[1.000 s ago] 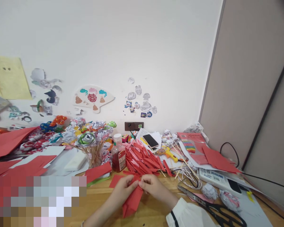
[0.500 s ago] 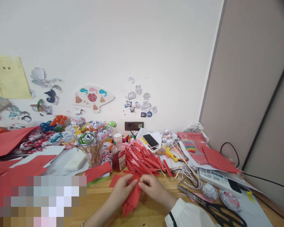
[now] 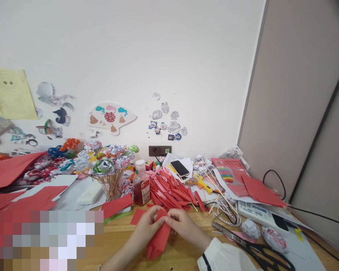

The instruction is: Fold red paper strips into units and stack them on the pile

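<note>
Between my two hands is a folded piece of red paper [image 3: 159, 241], its lower end hanging over the wooden table [image 3: 124, 237]. My left hand [image 3: 150, 222] grips the paper's upper left side, thumb on top. Against the right edge, the thumb and fingers of my right hand [image 3: 178, 223] pinch the fold; the thumbs nearly meet. Some fingertips are hidden behind the paper. Just beyond my hands lies a heap of folded red paper strips [image 3: 171, 188]. A small flat red sheet [image 3: 137, 217] is by my left hand.
A bottle of red liquid [image 3: 141, 184] and a holder of paper flowers [image 3: 111, 182] stand behind, left. On the right are large black-handled scissors [image 3: 260, 248], a beaded cord [image 3: 226, 212], crumpled paper flowers [image 3: 250, 228] and a yellow glue gun [image 3: 203, 184]. A phone [image 3: 180, 168] lies near the wall.
The red paper has turned slightly, showing a broader, flatter face. My right thumb and fingers have shifted a little along its edge. Both hands keep hold of it.
</note>
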A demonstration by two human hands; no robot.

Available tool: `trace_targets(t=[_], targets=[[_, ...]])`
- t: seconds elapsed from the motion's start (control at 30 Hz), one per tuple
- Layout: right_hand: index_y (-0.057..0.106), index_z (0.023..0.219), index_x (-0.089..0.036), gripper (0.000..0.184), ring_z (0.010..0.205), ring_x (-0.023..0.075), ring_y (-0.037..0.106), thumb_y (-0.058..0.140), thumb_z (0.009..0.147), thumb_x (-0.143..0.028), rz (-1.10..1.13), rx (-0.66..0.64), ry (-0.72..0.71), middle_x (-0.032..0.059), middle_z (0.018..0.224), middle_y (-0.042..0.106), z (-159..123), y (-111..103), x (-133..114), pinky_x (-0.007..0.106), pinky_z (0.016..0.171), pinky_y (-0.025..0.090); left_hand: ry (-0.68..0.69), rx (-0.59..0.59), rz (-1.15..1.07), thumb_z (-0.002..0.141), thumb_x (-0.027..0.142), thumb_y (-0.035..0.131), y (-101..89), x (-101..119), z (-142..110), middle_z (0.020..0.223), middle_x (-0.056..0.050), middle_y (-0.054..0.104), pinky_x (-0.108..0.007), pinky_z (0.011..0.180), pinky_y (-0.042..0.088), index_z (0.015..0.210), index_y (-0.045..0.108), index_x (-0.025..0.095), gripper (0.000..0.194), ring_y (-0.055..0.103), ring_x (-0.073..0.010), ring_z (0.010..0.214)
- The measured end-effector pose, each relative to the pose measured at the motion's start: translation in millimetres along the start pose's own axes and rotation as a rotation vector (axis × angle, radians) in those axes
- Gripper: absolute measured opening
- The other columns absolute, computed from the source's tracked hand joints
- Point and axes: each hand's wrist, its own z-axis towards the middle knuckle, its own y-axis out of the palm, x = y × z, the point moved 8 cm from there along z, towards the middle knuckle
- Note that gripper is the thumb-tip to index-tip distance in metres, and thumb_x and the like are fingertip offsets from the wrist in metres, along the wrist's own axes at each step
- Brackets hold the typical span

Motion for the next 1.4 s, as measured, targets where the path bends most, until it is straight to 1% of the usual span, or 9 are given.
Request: trace_targets(t=[0.1, 0.27, 0.33, 0.5, 0.6, 0.73, 0.97, 1.2, 1.4], targets=[[0.038, 0.058, -0.016, 0.031, 0.051, 0.0074, 0.035, 0.043, 0.079, -0.037, -0.045, 0.016, -0.025, -0.0052, 0.054, 0.035, 0.4, -1.8, -2.6, 0.018, 0.048, 0.027, -0.034, 0.012, -0.112, 0.060, 0.044, 0.059, -0.1, -1.9, -1.9, 0.062, 0.003, 0.052, -0.021, 0.057, 0.037, 0.065, 0.051, 0.016, 0.030, 0.048, -0.0119, 0.061], [0.036, 0.054, -0.016, 0.027, 0.050, 0.0072, 0.031, 0.044, 0.077, -0.027, -0.158, 0.043, -0.047, -0.0056, 0.052, 0.032, 0.0, -4.9, -6.8, 0.019, 0.047, 0.023, -0.320, 0.055, -0.381, 0.057, 0.055, 0.057, -0.5, -20.7, -7.8, 0.050, 0.006, 0.047, -0.019, 0.048, 0.032, 0.060, 0.048, 0.016, 0.040, 0.046, -0.0093, 0.048], [0.035, 0.052, -0.016, 0.027, 0.049, 0.0070, 0.029, 0.044, 0.076, -0.025, -0.194, 0.045, -0.049, -0.0058, 0.051, 0.030, -0.3, -5.0, -8.6, 0.019, 0.046, 0.022, -0.381, 0.010, -0.501, 0.055, 0.051, 0.062, 4.8, -22.2, -9.2, 0.048, 0.006, 0.049, -0.019, 0.047, 0.032, 0.058, 0.047, 0.016, 0.039, 0.047, -0.0093, 0.046], [0.032, 0.052, -0.017, 0.026, 0.049, 0.0067, 0.028, 0.043, 0.074, -0.023, -0.208, 0.073, -0.062, -0.0058, 0.051, 0.030, -0.6, -7.6, -12.8, 0.019, 0.045, 0.021, -0.412, -0.086, -0.657, 0.057, 0.040, 0.066, 12.5, -19.2, -10.9, 0.051, 0.001, 0.056, -0.020, 0.048, 0.035, 0.058, 0.051, 0.014, 0.031, 0.053, -0.0110, 0.049], [0.034, 0.052, -0.016, 0.023, 0.049, 0.0068, 0.029, 0.043, 0.074, -0.021, -0.221, 0.069, -0.057, -0.0057, 0.051, 0.032, -0.5, -7.5, -13.0, 0.019, 0.045, 0.021, -0.416, -0.128, -0.620, 0.060, 0.038, 0.065, 13.5, -18.7, -12.8, 0.053, 0.001, 0.057, -0.019, 0.048, 0.034, 0.060, 0.054, 0.013, 0.028, 0.052, -0.0103, 0.049], [0.034, 0.052, -0.016, 0.023, 0.048, 0.0066, 0.028, 0.043, 0.072, -0.019, -0.259, 0.081, -0.058, -0.0060, 0.050, 0.031, -0.7, -8.0, -13.0, 0.019, 0.044, 0.020, -0.357, -0.161, -0.517, 0.060, 0.038, 0.066, 11.9, -14.1, -13.2, 0.052, 0.003, 0.055, -0.017, 0.047, 0.031, 0.062, 0.055, 0.013, 0.027, 0.050, -0.0080, 0.048], [0.032, 0.050, -0.017, 0.026, 0.048, 0.0065, 0.027, 0.043, 0.073, -0.018, -0.265, 0.061, -0.061, -0.0061, 0.050, 0.028, 0.6, -5.9, -11.8, 0.019, 0.044, 0.019, -0.282, -0.108, -0.392, 0.052, 0.040, 0.071, 5.9, -18.7, -8.9, 0.061, 0.000, 0.059, -0.018, 0.050, 0.033, 0.070, 0.059, 0.013, 0.034, 0.051, -0.0092, 0.054], [0.040, 0.054, -0.016, 0.023, 0.052, 0.0077, 0.033, 0.040, 0.077, -0.021, -0.233, 0.027, -0.065, -0.0049, 0.053, 0.035, 0.1, -4.5, -12.4, 0.018, 0.047, 0.025, -0.254, -0.100, -0.271, 0.046, 0.041, 0.073, 1.0, -24.5, -0.9, 0.053, 0.002, 0.056, -0.018, 0.048, 0.029, 0.064, 0.058, 0.011, 0.038, 0.045, -0.0071, 0.048], [0.040, 0.054, -0.015, 0.022, 0.051, 0.0074, 0.036, 0.041, 0.076, -0.017, -0.309, 0.014, -0.083, -0.0052, 0.052, 0.038, -0.5, -3.3, -11.9, 0.018, 0.047, 0.024, -0.279, -0.136, -0.249, 0.053, 0.045, 0.067, 1.7, -22.3, -4.5, 0.048, 0.006, 0.047, -0.018, 0.044, 0.023, 0.058, 0.055, 0.012, 0.036, 0.037, -0.0052, 0.045]])
